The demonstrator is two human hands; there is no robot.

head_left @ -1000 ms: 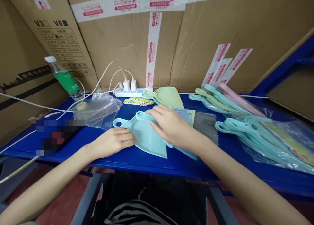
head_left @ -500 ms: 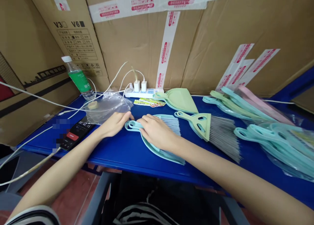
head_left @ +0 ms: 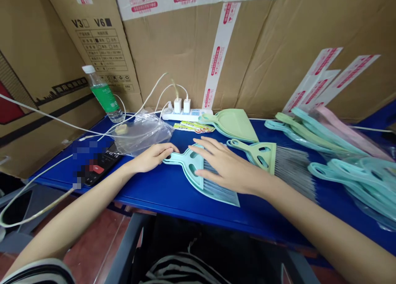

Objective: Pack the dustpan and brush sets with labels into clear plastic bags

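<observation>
While my right hand lies flat, fingers spread, on teal brush, nothing is gripped; palm presses bristles. My left hand rests at brush handle end, fingers curled loosely against it, no full clasp. Brush lies nested on teal dustpan, on blue table. Right of brush: green brush, apart. Behind brush: green dustpan, power strip. Left of brush: plastic bag, phone, bottle.
</observation>
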